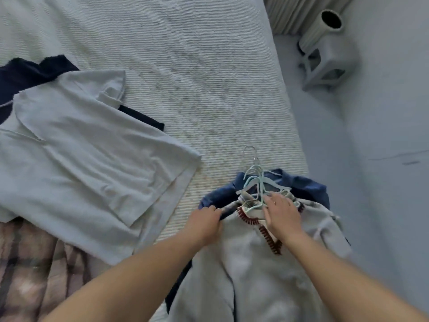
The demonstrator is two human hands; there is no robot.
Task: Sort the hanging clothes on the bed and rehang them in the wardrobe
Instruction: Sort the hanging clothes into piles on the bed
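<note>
The bundle of hangers [256,182], pale blue plastic w/ a wire hook on top, sits at the neck of a stack of clothes near the bed's right edge: a white top w/ dark red neck trim [253,263] uppermost, a blue garment [301,184] under it. Left hand [204,223] pinches the white top's shoulder, fingers curled on the fabric, prob. to pin the stack while the other works. Right hand [282,213] lies on the collar beside the hangers, fingers fairly straight and spread, pressing rather than gripping; looks like it's feeling for which hanger goes w/ which piece. Sorted items lie well apart to the left: a white shirt [88,145] over a dark navy piece [25,73], plus a plaid fabric [34,270] nearer. The bedspread [197,77] b/w the piles is bare, so room to lay the next one. Stack partly overhangs the bed edge, could slide off. Right of the bed, a ribbed vase [321,29] on a small stand [325,66], clear of the arms.
</note>
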